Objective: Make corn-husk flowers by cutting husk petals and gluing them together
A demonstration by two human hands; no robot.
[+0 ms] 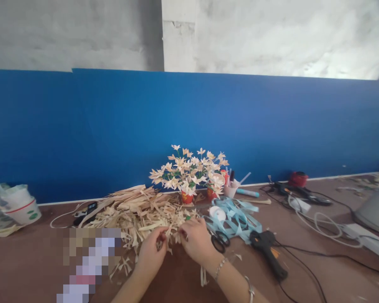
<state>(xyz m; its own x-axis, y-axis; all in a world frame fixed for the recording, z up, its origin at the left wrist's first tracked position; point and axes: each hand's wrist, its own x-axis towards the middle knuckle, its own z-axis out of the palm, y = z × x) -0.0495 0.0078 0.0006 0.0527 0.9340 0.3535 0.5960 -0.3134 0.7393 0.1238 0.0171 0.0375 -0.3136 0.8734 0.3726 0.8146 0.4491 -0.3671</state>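
My left hand [152, 249] is closed in a pinch, thumb against forefinger, on what looks like a thin, pale strip of dried corn husk [173, 236]. Facing it a short way to the right, my right hand [196, 239] also has its fingers pinched together at this strip. The fingers cover most of it. Just beyond both hands spreads a heap of dried husk strips [135, 214]. Behind the heap stand husk flowers [189, 168] on green stems in small red pots [187, 198]. Black-handled scissors [220, 242] lie beside my right wrist.
Light blue ribbon [236, 216] and a white roll [217, 213] lie right of the heap. A black glue gun [268, 252] trails its cord nearby. Cups [22, 206] stand far left; cables [328, 227] cross the right side. A blue partition [113, 126] closes the back.
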